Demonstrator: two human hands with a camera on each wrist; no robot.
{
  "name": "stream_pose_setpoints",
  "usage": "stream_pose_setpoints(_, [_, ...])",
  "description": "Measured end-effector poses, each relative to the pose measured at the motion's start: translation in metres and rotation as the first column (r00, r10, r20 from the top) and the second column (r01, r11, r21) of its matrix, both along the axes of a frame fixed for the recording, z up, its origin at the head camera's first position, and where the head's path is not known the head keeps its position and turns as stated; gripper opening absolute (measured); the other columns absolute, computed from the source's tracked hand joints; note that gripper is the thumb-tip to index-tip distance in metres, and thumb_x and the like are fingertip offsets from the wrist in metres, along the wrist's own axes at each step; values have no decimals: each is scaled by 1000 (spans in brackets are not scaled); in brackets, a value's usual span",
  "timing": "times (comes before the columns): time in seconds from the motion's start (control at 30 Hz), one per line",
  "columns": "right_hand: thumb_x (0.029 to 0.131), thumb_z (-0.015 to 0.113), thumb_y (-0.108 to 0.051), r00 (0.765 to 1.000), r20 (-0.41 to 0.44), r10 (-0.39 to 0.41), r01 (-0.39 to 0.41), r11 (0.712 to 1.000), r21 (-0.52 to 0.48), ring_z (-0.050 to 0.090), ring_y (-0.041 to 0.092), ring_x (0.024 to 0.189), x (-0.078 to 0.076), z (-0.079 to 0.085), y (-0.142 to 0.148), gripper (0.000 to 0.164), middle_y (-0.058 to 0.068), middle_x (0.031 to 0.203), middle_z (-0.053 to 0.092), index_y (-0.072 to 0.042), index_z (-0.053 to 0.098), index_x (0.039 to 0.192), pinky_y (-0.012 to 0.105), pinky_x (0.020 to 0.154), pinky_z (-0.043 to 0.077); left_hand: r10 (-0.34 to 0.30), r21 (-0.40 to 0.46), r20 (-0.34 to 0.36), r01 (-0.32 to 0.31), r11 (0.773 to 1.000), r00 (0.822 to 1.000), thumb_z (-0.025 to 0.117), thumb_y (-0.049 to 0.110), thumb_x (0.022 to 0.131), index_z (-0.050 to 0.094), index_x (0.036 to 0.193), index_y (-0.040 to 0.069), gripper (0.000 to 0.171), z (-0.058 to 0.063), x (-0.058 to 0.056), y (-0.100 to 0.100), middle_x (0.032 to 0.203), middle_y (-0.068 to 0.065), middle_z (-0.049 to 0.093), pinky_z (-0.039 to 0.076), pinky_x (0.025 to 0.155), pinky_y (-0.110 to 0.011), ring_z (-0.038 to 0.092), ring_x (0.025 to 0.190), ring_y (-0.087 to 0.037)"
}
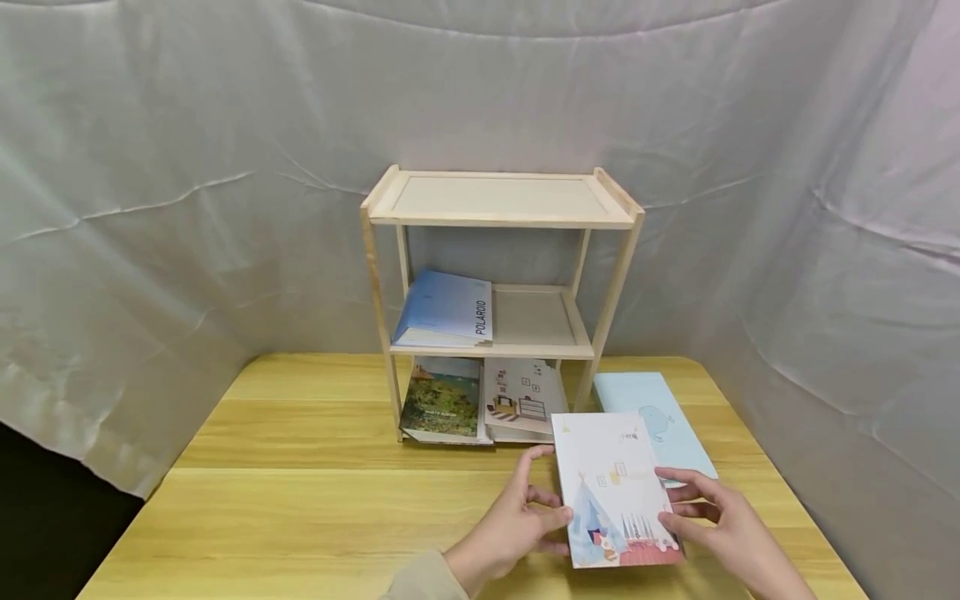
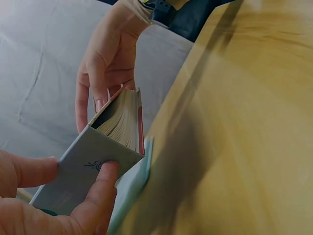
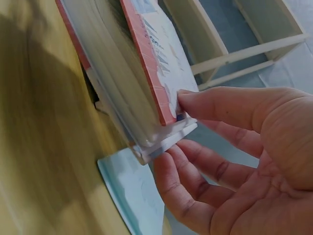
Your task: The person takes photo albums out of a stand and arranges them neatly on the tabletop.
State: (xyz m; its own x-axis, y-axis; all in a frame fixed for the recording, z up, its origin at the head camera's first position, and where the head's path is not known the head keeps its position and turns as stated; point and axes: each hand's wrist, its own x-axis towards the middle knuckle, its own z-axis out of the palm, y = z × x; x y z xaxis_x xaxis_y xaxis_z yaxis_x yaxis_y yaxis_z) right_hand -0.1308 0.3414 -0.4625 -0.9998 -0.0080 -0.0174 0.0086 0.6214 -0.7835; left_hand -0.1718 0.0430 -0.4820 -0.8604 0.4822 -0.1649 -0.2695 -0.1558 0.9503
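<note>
A thick white photo album (image 1: 611, 467) with a blue tent and a red strip on its cover is held between both hands, raised off the table. My left hand (image 1: 517, 525) grips its left side, thumb at the cover's edge; in the left wrist view, fingers (image 2: 98, 191) lie against the grey spine (image 2: 73, 156). On the opposite side my right hand (image 1: 723, 517) pinches the lower right edge. In the right wrist view its thumb (image 3: 220, 105) is on the cover and the other fingers are at the side and below. Behind the album lies a light blue whale-print book (image 1: 660, 417), partly covered.
A wooden shelf rack (image 1: 495, 352) stands at the back. Its middle tier holds a blue POLAROID album (image 1: 446, 304). On the bottom tier lie a dark green album (image 1: 442, 400) and a white illustrated one (image 1: 521, 392). Grey curtains (image 1: 225, 167) surround the wooden table (image 1: 300, 500).
</note>
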Motion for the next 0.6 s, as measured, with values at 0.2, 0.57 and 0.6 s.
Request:
stream_pose_setpoints(0.2, [92, 86, -17, 1000, 4, 27, -28, 997, 71, 62, -3, 90, 6, -15, 9, 55, 4, 113, 72, -5, 66, 142, 18, 81, 57, -20, -8, 44, 21, 1000, 999, 69, -12, 94, 39, 157, 32, 82, -12, 7, 7, 108, -14, 52, 69, 70, -44, 65, 86, -23])
stream_pose_setpoints(0.57, [100, 78, -24, 978, 198, 62, -56, 998, -36, 62, 2, 91, 14, -31, 28, 65, 10, 117, 71, 3, 52, 154, 19, 79, 57, -63, -32, 105, 66, 997, 992, 68, -8, 99, 38, 156, 28, 74, -25, 14, 17, 98, -12, 61, 69, 72, -48, 67, 78, -20])
stream_pose_setpoints(0.6, [100, 78, -24, 976, 207, 61, -54, 998, -40, 62, 3, 91, 14, -33, 29, 66, 9, 117, 71, 3, 52, 154, 19, 79, 56, -65, -33, 109, 69, 997, 992, 68, -8, 99, 38, 156, 28, 74, -26, 14, 18, 99, -12, 60, 69, 72, -48, 67, 78, -20])
